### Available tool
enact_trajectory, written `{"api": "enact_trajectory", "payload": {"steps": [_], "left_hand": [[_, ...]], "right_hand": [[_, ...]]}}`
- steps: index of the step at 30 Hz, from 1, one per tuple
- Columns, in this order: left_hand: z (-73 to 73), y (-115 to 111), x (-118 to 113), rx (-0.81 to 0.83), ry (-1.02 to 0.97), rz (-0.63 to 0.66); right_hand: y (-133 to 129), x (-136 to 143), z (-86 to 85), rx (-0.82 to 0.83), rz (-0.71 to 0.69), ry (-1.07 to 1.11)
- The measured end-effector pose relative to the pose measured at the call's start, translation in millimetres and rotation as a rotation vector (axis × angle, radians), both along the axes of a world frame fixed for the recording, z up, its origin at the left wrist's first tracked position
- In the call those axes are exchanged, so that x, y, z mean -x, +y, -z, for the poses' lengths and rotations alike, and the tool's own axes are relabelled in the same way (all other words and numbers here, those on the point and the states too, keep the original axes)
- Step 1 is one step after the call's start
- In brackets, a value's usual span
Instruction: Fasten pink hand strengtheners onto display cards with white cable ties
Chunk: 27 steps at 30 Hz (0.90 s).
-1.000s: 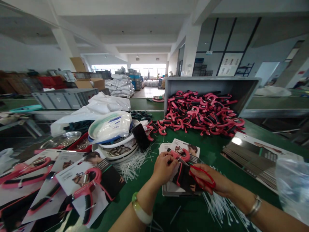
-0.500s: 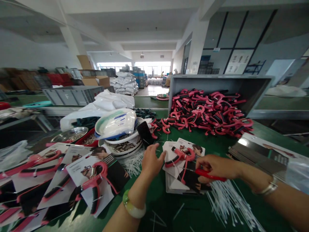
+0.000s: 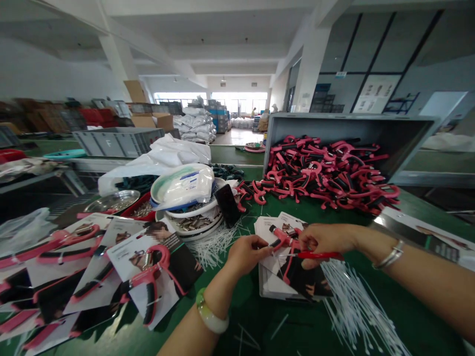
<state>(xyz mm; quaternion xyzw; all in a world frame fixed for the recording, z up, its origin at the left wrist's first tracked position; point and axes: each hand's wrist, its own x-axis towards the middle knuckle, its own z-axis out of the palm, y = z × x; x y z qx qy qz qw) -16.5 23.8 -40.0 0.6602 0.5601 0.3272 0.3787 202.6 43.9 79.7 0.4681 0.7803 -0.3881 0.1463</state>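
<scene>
A pink and black clamp tool (image 3: 285, 238) lies on a stack of printed cards (image 3: 267, 282) in front of me. My left hand (image 3: 247, 254) is closed in a pinch at the clamp's left side; what its fingertips grip is too small to make out. A thin pale line runs from there toward the red-handled tool (image 3: 321, 255). My right hand (image 3: 322, 240) is wrapped round that tool, over the right part of the cards, its tip pointing left. White cable ties (image 3: 359, 306) lie fanned out below my right hand.
A grey crate (image 3: 352, 126) on its side spills pink clamps (image 3: 322, 173). At the left lie carded clamps (image 3: 152, 277). Bowls of metal parts (image 3: 193, 222), a dark phone (image 3: 227, 205) and loose ties (image 3: 213, 247) are nearer the middle. More cards (image 3: 419, 232) lie at the right.
My left hand has moved right to the clamp, and its spread fingers have closed in a pinch. The red-handled tool has turned more level in my right hand. The view has shifted slightly.
</scene>
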Motion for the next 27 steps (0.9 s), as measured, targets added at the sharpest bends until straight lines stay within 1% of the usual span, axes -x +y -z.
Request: {"api": "enact_trajectory", "payload": {"steps": [4,7,9,12,14,16,18,20,22,24,26,27], "left_hand": [[4.1,2.5,-1.2,0.048,-0.069,-0.010],[4.2,4.4,-0.4,0.076,-0.100,0.023],[4.0,6.1,0.6,0.090,-0.135,0.058],[4.2,8.6,1.8,0.104,-0.219,0.107],[4.5,9.5,2.3,0.109,-0.245,0.126],[4.9,9.0,2.5,0.102,-0.237,0.121],[5.8,6.3,1.7,0.082,-0.211,0.093],[7.7,1.0,-0.5,0.025,-0.162,0.045],[9.4,-6.3,-2.8,-0.091,-0.103,0.005],[8.7,-14.2,-0.9,-0.215,-0.061,-0.021],[3.4,-23.0,11.5,-0.320,-0.054,-0.068],[-1.2,-28.9,23.1,-0.367,-0.057,-0.108]], "right_hand": [[4.8,3.5,9.7,0.092,0.022,0.059],[12.4,6.1,16.0,0.140,0.038,0.058],[18.0,8.5,16.6,0.139,0.013,0.032],[22.2,12.2,14.7,0.071,-0.053,0.011],[20.4,13.0,14.5,0.007,-0.078,0.030],[14.9,11.3,16.0,-0.016,-0.084,0.075],[7.1,6.7,18.2,0.022,-0.092,0.116],[-1.8,-1.9,20.0,0.093,-0.070,0.163],[-10.2,-17.6,21.7,0.148,0.026,0.228],[-15.8,-44.4,26.7,0.163,0.202,0.291],[-16.2,-84.2,38.8,-0.008,0.435,0.355],[-14.3,-107.7,48.0,-0.112,0.539,0.356]]}}
